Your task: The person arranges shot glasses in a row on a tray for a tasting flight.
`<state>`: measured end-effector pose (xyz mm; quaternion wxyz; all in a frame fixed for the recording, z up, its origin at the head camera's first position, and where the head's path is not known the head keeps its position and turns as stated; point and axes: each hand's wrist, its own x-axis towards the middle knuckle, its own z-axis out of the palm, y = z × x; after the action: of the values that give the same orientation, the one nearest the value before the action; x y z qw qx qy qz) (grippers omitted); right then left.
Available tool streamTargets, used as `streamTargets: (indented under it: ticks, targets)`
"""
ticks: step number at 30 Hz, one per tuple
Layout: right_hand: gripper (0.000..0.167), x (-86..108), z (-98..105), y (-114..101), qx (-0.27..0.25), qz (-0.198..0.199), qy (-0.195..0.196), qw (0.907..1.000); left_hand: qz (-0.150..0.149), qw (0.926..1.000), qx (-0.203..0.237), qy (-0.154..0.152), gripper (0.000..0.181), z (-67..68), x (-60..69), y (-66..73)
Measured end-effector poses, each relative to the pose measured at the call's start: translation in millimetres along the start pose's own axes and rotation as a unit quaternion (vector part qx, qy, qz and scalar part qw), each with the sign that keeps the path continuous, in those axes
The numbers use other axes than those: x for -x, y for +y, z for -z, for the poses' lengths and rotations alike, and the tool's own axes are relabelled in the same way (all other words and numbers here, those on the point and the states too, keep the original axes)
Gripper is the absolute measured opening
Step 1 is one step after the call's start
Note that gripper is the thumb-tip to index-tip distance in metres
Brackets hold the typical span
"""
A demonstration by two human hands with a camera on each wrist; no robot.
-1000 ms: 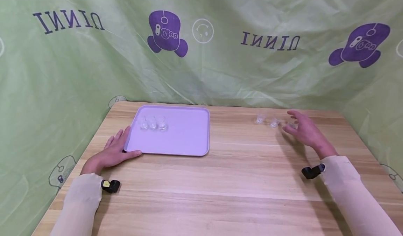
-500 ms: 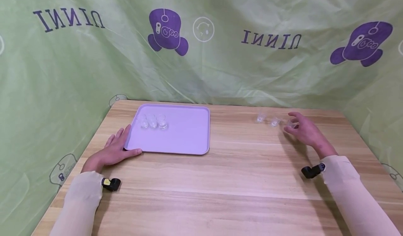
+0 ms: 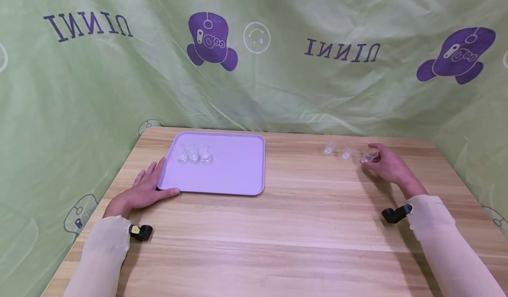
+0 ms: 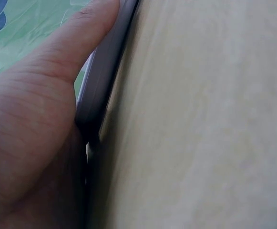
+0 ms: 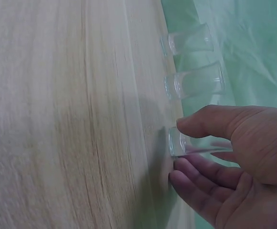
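My right hand (image 3: pixel 390 165) pinches a small clear shot glass (image 3: pixel 369 158) at the right of the table. In the right wrist view the thumb lies on one side of that glass, near its thick base (image 5: pixel 177 142), and fingers are on the other. Two more shot glasses, one nearer (image 3: pixel 347 154) and one farther left (image 3: pixel 330 148), stand beside it in a row. My left hand (image 3: pixel 144 193), fingers straight and spread, rests against the near left corner of a purple tray (image 3: pixel 234 173). On the tray stand three shot glasses (image 3: pixel 193 154), close together at its left.
The wooden table (image 3: pixel 278 239) reaches back to a green printed curtain (image 3: pixel 278 98), which also hangs along both sides. A black wrist camera (image 3: pixel 141 232) sits on the left sleeve and another camera (image 3: pixel 394 214) on the right sleeve.
My right thumb and fingers have closed in on the rightmost shot glass, which now looks tilted in the hand. The left hand and the tray stay where they were.
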<state>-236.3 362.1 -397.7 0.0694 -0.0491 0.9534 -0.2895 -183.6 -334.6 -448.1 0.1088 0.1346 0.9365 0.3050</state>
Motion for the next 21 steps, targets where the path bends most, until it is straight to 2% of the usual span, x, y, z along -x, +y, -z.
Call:
streamTargets:
  ticks: [6, 9, 15, 21]
  targets:
    - [0.055, 1.2, -0.7, 2.6, 0.010, 0.016, 0.010, 0.9998, 0.009, 0.9999, -0.005, -0.001, 0.116, -0.1, 0.3, 0.6]
    - [0.050, 1.5, -0.5, 3.6, 0.006, 0.014, 0.009, 0.9998, 0.013, 0.9999, -0.007, -0.003, 0.117, -0.3, 0.0, -0.2]
    - [0.054, 1.3, 0.1, 4.3, 0.007, 0.005, 0.008, 0.9999, 0.020, 0.9997, -0.014, -0.005, 0.120, -1.0, -2.0, -3.1]
    - [0.056, 1.4, -0.1, 4.4, 0.006, 0.000, 0.007, 1.0000, 0.015, 0.9998, -0.012, 0.002, 0.119, -1.9, -1.7, -4.0]
